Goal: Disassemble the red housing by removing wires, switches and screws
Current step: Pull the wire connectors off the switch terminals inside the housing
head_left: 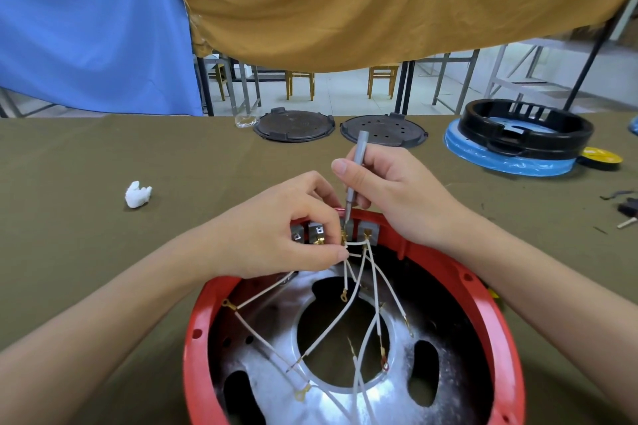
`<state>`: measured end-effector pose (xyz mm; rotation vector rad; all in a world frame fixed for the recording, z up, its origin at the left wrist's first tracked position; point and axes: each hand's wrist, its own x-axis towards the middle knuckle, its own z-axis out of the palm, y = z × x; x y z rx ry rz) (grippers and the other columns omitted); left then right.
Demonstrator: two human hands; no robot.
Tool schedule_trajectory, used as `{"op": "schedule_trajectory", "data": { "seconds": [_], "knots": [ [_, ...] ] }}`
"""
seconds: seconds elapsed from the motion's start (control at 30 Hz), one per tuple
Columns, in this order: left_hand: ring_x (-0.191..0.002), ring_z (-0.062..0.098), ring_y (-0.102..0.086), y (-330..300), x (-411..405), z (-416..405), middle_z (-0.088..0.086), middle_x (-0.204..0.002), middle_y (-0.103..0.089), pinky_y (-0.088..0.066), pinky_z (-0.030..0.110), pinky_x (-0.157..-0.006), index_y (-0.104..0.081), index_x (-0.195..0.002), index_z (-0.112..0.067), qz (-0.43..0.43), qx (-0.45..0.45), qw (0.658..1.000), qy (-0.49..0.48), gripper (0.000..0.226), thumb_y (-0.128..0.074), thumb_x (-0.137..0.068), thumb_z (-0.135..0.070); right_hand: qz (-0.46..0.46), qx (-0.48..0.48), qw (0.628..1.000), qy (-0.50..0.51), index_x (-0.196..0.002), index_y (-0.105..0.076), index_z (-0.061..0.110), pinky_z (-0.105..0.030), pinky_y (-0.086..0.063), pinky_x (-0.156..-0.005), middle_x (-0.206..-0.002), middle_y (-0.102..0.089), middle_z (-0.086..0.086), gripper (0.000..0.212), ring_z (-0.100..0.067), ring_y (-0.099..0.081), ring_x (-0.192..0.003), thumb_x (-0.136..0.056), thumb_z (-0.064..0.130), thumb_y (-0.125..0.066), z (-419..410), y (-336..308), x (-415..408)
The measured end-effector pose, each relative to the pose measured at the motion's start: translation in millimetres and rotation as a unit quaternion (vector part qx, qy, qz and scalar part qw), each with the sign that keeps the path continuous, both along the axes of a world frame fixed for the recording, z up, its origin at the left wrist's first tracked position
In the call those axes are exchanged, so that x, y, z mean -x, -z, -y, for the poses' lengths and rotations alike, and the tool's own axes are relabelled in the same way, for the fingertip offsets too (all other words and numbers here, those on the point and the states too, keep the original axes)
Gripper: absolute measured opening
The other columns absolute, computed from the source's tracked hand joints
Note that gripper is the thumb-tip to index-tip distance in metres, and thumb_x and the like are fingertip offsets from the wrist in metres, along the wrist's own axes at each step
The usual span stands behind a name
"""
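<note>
Red housing (490, 300) sits open side up on the olive cloth, right under both forearms, its far rim tucked beneath the hands. Along that rim runs a row of grey switches (367, 231), and that is where the action is. The right hand (390, 190) grips a slim grey screwdriver (355, 179) pencil-style, fingers curled round the shaft. The tool's long axis runs steeply down and slightly left from the hand, tip landing on a brass terminal (343, 237) just below the fingertips. The left hand (286, 231) comes in from the other side, thumb and fingers pinching the white wires (348, 272) right beside that same terminal, touching or nearly so; the exact contact is hidden by the fingers.

So the terminal lies between the two hands, the left closer, the driver tip bearing on it from above. My read: a wire connector is being freed from a switch. From there the wires fan back toward the body across the silver plate (276, 366), several ring lugs already hanging loose. Beyond the hands, well apart: two dark round lids (293, 129), a black ring on blue wrap (528, 128), a white wad (138, 195) off left.
</note>
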<state>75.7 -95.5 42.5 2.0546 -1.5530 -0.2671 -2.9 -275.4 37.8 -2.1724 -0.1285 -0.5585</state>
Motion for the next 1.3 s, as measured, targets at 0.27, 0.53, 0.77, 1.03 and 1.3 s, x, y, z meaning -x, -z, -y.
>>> {"op": "schedule_trajectory", "data": {
  "seconds": [0.27,0.53,0.77,1.03,1.3],
  "knots": [
    [-0.108,0.000,-0.053,-1.4,1.1,0.0,-0.015,-0.112,-0.049,-0.036,0.011,-0.092,-0.072,-0.075,-0.032,-0.003,-0.005,1.000,-0.002,0.010,-0.074,-0.083,-0.037,-0.058,-0.071,0.996,0.007,-0.074,-0.057,0.018,-0.028,-0.042,-0.063,-0.055,-0.051,0.010,0.035,-0.010,-0.047,-0.055,-0.101,0.040,-0.053,3.5,2.1,-2.8],
    [-0.109,0.000,-0.053,-1.2,1.1,0.3,-0.016,-0.111,-0.049,-0.038,0.014,-0.094,-0.071,-0.074,-0.033,0.002,-0.005,1.000,-0.001,0.010,-0.074,-0.082,-0.037,-0.003,-0.032,0.999,0.006,-0.082,-0.060,0.003,-0.019,-0.045,-0.060,-0.058,-0.053,0.010,0.036,-0.005,-0.050,-0.056,-0.101,0.032,-0.054,3.2,2.0,-2.3],
    [-0.109,0.003,-0.052,-1.8,1.4,0.3,-0.012,-0.111,-0.049,-0.039,0.019,-0.096,-0.071,-0.074,-0.033,-0.002,-0.002,1.000,0.004,0.010,-0.075,-0.083,-0.036,-0.033,-0.013,0.999,-0.007,-0.081,-0.061,0.008,-0.033,-0.047,-0.063,-0.062,-0.054,0.008,0.035,-0.010,-0.051,-0.059,-0.101,0.036,-0.053,1.7,1.5,-2.3],
    [-0.111,0.000,-0.052,-0.4,-0.3,0.1,-0.013,-0.111,-0.050,-0.036,0.012,-0.095,-0.072,-0.075,-0.031,0.000,0.000,1.000,0.007,0.009,-0.075,-0.083,-0.035,0.003,-0.048,0.999,-0.007,-0.079,-0.061,0.008,-0.020,-0.048,-0.062,-0.060,-0.056,0.009,0.033,-0.005,-0.053,-0.057,-0.101,0.033,-0.055,2.5,3.0,-2.0],
    [-0.110,-0.001,-0.053,-0.2,1.1,0.4,-0.017,-0.110,-0.050,-0.036,0.009,-0.093,-0.072,-0.073,-0.034,-0.004,0.004,1.000,-0.002,0.012,-0.070,-0.077,-0.045,-0.016,-0.064,0.997,-0.027,-0.078,-0.062,0.017,-0.017,-0.047,-0.062,-0.061,-0.057,0.009,0.029,-0.005,-0.054,-0.058,-0.101,0.033,-0.055,2.6,3.0,-1.1]
  ]
}}
